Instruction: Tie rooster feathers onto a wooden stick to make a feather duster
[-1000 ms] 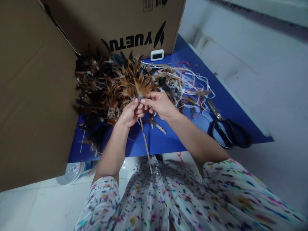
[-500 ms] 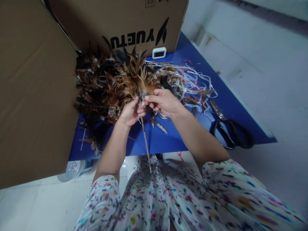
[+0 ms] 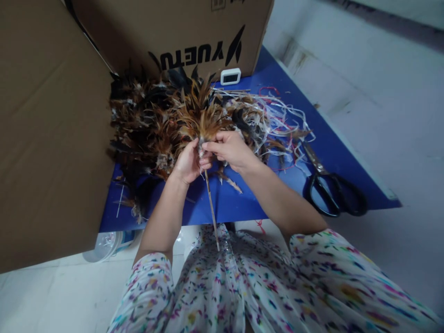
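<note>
Looks like feather-setting on the stick: left hand (image 3: pixel 190 162) grips the thin stick (image 3: pixel 212 211), left of the scissors (image 3: pixel 323 174); right hand (image 3: pixel 231 150) pinches the brown feather tuft (image 3: pixel 209 124) at its base. Next move likely calls for steady left, tuft pressed tight.

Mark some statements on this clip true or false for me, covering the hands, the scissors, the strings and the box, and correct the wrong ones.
1. The left hand holds a thin stick. True.
2. The scissors lie on the blue table. True.
3. Both hands are on the scissors. False: neither is; the right hand is at the base of the feather tuft.
4. A small white device stands in front of the cardboard box. True.
5. The box's printing appears upright. False: the black lettering appears upside down.
6. All strings lie left of the tuft. False: the white strings lie to its right.
</note>
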Tool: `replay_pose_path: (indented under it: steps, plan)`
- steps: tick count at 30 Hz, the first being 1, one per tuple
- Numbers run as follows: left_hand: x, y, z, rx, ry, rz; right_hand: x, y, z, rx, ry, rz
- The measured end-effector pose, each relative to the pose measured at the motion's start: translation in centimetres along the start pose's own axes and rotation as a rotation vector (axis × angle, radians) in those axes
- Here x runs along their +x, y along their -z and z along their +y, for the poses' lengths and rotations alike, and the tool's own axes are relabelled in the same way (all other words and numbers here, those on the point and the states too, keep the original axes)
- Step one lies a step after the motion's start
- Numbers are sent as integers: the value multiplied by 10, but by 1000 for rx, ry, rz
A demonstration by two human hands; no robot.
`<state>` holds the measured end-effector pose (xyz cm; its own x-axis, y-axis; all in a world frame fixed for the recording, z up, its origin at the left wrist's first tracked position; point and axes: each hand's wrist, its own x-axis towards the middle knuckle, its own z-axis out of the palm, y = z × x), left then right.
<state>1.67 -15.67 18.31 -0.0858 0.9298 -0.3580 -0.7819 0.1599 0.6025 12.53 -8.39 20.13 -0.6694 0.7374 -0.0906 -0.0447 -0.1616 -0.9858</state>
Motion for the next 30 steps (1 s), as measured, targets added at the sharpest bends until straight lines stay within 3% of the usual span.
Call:
replay_pose_path:
  steps: [9,16,25,30]
  plan:
    - [-3,-3,-4,57,-16,10,10,4,16,-254,146,66]
    - [-5,-2,-9,137,-132,-3,15,10,22,-378,205,111]
    - [-7,-6,-9,131,-153,10,13,19,20,-440,255,95]
    - [-5,-6,-13,162,-182,45,12,22,17,-465,265,153]
